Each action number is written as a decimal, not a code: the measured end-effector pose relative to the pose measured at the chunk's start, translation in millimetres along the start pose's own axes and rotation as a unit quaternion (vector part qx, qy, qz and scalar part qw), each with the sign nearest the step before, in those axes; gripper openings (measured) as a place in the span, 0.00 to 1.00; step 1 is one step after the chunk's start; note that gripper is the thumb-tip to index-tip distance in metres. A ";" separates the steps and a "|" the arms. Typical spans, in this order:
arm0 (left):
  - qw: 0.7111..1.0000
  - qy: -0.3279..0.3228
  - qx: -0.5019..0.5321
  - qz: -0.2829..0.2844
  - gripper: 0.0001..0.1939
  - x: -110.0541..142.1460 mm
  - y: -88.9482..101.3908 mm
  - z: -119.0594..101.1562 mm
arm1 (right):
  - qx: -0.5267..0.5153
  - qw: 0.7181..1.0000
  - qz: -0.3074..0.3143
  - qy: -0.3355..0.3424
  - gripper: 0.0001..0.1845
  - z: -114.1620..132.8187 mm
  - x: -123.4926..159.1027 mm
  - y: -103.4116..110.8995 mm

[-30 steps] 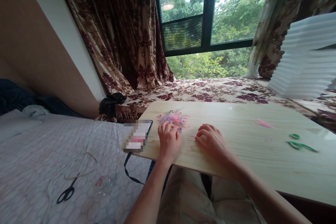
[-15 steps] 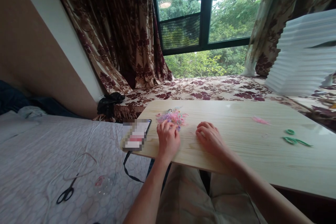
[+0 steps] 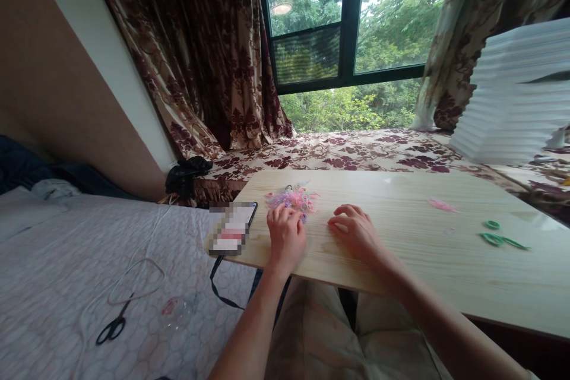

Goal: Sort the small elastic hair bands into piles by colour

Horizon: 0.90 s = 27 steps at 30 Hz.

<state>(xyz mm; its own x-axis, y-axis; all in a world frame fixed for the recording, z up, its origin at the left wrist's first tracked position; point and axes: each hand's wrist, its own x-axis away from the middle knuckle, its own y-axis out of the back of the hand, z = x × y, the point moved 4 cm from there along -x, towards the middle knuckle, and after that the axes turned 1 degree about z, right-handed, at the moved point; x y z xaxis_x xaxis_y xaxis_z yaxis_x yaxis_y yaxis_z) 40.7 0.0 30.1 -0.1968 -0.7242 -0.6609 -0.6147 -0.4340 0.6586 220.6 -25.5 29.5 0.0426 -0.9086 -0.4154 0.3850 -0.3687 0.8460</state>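
Note:
A small heap of pink, purple and white elastic bands [image 3: 294,195] lies on the wooden tabletop. Against its near edge rests my left hand [image 3: 287,236], fingers bent down and close together; what lies under the fingertips is hidden. To the right of the heap is my right hand [image 3: 357,231], palm down on the wood. Its thumb and forefinger point left, with a gap showing between them. A faint pinkish bit seems to be at the thumb tip, too small to name.
A phone [image 3: 236,228] lies at the table's left edge. Farther right are a pink bundle of bands [image 3: 442,205], a green ring [image 3: 492,224] and a green coiled strip [image 3: 501,240]. Black scissors [image 3: 111,329] and a white cable [image 3: 133,267] lie on the bed. White pleated material [image 3: 512,95] stands at right.
My right hand has shifted slightly left, and its thumb and forefinger have stretched out and parted. My left hand has hardly moved beside the heap.

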 end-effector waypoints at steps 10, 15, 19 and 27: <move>1.000 -0.003 -0.004 0.007 0.12 0.3 0.6 0.3 | -0.005 1.000 -0.002 -0.015 0.10 -2.3 -6.1 -5.3; 1.000 0.001 -0.007 0.008 0.12 0.0 1.4 0.0 | 0.000 1.000 0.015 -0.021 0.10 0.9 -6.7 -4.2; 1.000 0.004 -0.009 0.009 0.11 -0.2 1.4 -0.9 | 0.000 1.000 0.014 -0.017 0.11 0.8 -7.6 -4.7; 1.000 -0.003 -0.006 0.003 0.12 0.1 1.3 -0.9 | -0.093 0.995 -0.034 0.005 0.13 -3.2 -6.1 -3.6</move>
<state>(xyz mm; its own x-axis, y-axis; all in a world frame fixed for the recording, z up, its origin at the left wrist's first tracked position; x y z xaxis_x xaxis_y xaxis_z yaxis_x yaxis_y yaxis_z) 40.5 -1.1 31.2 -0.2060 -0.7233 -0.6591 -0.6042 -0.4359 0.6671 221.9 -18.0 27.9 0.0204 -0.8807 -0.4732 0.5519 -0.3847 0.7399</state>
